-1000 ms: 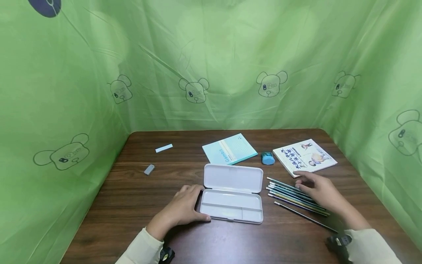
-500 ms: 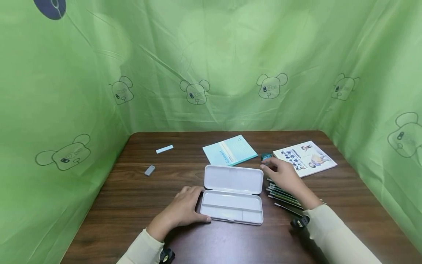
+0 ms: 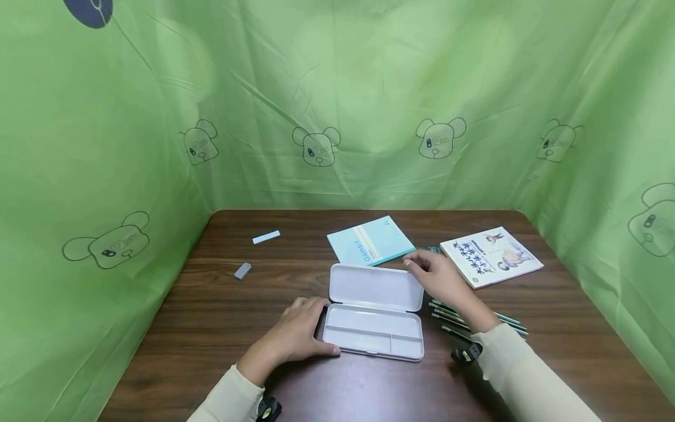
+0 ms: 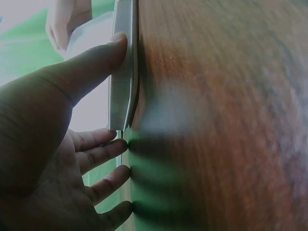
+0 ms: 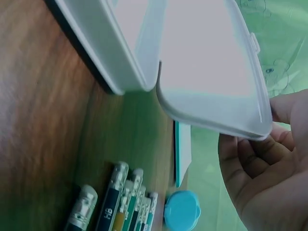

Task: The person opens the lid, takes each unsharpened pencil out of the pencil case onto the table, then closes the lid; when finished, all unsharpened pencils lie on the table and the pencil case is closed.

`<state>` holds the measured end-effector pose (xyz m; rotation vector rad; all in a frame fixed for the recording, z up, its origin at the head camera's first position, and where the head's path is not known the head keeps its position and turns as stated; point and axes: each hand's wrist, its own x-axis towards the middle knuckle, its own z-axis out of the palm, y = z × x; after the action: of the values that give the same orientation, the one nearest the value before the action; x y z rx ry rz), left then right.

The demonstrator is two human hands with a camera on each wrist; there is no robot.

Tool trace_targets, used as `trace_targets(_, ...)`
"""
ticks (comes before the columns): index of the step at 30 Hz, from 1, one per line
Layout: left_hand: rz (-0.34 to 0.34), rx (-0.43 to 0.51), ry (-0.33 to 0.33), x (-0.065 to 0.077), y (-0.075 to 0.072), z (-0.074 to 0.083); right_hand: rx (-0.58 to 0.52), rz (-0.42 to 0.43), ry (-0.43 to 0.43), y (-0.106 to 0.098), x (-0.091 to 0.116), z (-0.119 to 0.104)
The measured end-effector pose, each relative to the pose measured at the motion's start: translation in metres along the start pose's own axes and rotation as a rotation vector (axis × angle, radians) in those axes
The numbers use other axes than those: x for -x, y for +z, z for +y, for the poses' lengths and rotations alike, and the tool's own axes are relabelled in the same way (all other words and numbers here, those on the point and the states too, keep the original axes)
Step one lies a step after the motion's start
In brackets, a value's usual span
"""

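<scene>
An open pencil case, white with shallow compartments, lies on the brown table with its lid tilted back. My left hand grips its left end, the thumb along the front wall and the fingers around the far corner, as the left wrist view shows. At the lid's upper right corner, my right hand holds the edge between thumb and fingers. Several pencils lie to the right of the case, partly hidden by the right arm. A blue sharpener sits behind that hand, mostly covered in the head view.
Behind the case is a light blue notebook. A white illustrated book lies at the back right. On the left are a grey eraser and a pale flat strip. Green cloth surrounds the table.
My right hand has moved left from over the pencils, past the sharpener, to the lid's corner. The left hand stays at the case's left end.
</scene>
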<state>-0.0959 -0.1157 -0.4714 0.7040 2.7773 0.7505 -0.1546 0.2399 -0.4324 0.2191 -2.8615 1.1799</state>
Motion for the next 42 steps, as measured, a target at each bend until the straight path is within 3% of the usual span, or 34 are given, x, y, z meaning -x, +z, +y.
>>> trace_targets(12, 0.000, -0.018, 0.007, 0.000, 0.002, 0.002, -0.094, -0.019, -0.043, 0.013, 0.039, -0.022)
trace_targets(15, 0.005, -0.018, 0.018, -0.001, 0.004, 0.001, -0.068, -0.021, -0.060, 0.019, 0.049, -0.027)
trace_targets(23, 0.009, -0.004, 0.022, 0.004, 0.002, -0.003, 0.325, 0.021, -0.341, 0.035, 0.069, -0.023)
trace_targets(27, -0.028, 0.008, -0.018, 0.008, -0.006, 0.004, 0.442, 0.019, -0.424, 0.041, 0.071, -0.018)
trace_targets(30, -0.043, -0.007, -0.061, 0.011, -0.014, 0.012, 0.459, -0.009, -0.395, 0.047, 0.069, -0.017)
trace_targets(34, 0.004, -0.020, -0.065, 0.006, -0.018, 0.026, 0.425, -0.076, -0.294, 0.054, 0.065, -0.019)
trace_targets(39, 0.021, -0.043, 0.004, -0.009, -0.003, 0.039, 0.377, -0.120, -0.182, 0.063, 0.059, -0.025)
trace_targets(42, 0.010, -0.078, 0.012, -0.017, 0.009, 0.042, 0.389, -0.130, -0.130, 0.069, 0.055, -0.029)
